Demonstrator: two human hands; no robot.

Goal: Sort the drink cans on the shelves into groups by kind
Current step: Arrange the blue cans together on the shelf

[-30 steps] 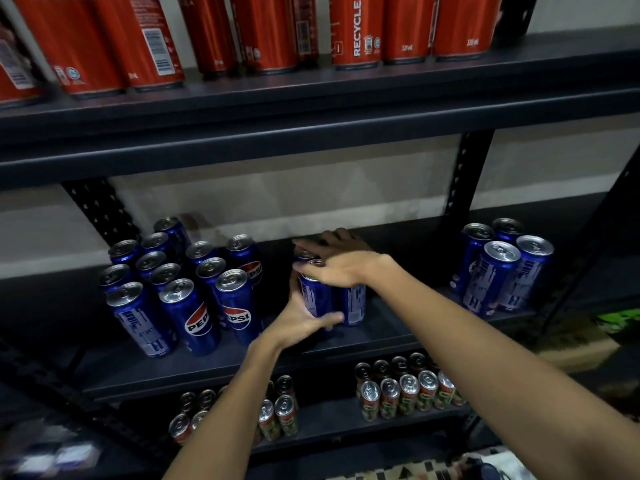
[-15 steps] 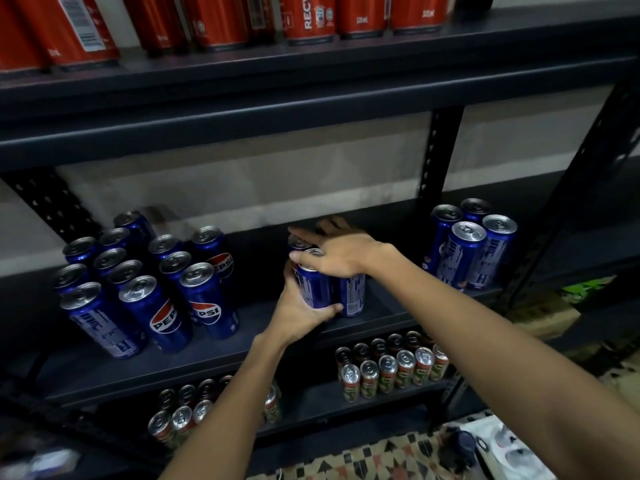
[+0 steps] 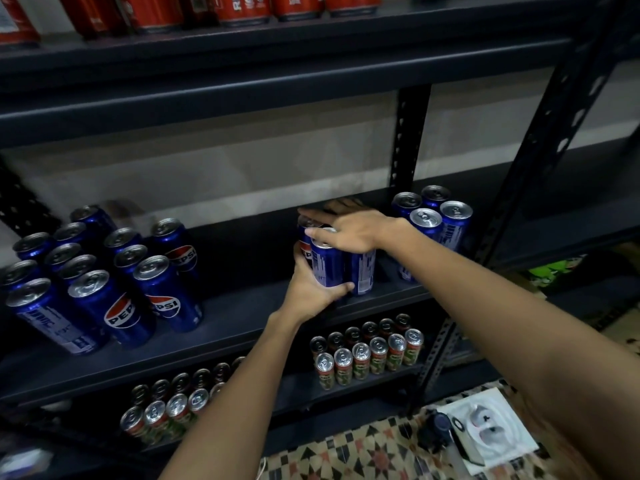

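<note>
Both hands on a small cluster of blue cans (image 3: 341, 268) mid-shelf: left hand (image 3: 313, 291) wraps one, right hand (image 3: 349, 230) lies flat on top. Reds up top and the green ones below look grouped, but blues sit in three separate bunches.

Pepsi cans (image 3: 162, 292): deep blue, silver tops, red-white-blue round logo with dark lettering; some turned to white print panel. Held cans (image 3: 341, 268): same blue, pale print. Right cluster (image 3: 433, 220): blue, silver tops. Top-shelf cans (image 3: 242, 6): red, white lettering. Bottom-shelf cans (image 3: 370, 358): green with red bands, silver tops. Shelves (image 3: 242, 320): dark charcoal. Wall (image 3: 207, 171): grey-beige, lighter stripe low down. Floor (image 3: 363, 455): mosaic of black triangles, red and cream. White packet (image 3: 491, 431) bottom right.
</note>
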